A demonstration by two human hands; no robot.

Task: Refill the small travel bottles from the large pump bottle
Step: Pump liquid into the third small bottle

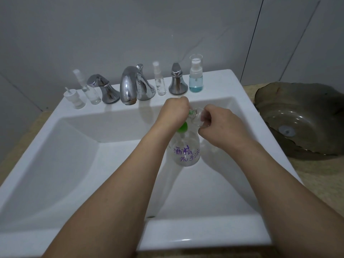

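Note:
The large clear pump bottle point(186, 151) with purple handwriting and a green pump stands in the white sink point(78, 164). My left hand point(174, 111) is curled over the green pump head. My right hand point(219, 125) grips a small clear travel bottle point(198, 116), tilted with its mouth at the pump's nozzle. On the sink's back ledge stand a bottle with blue liquid point(196, 75), a slim spray bottle point(159, 79), a clear open bottle point(93, 94) and a loose white pump cap point(74, 98).
A chrome faucet point(130, 84) with two chrome handles point(104, 88) point(176, 81) stands on the back ledge. A dark glass bowl point(301, 118) sits on the counter to the right. A grey wall rises behind.

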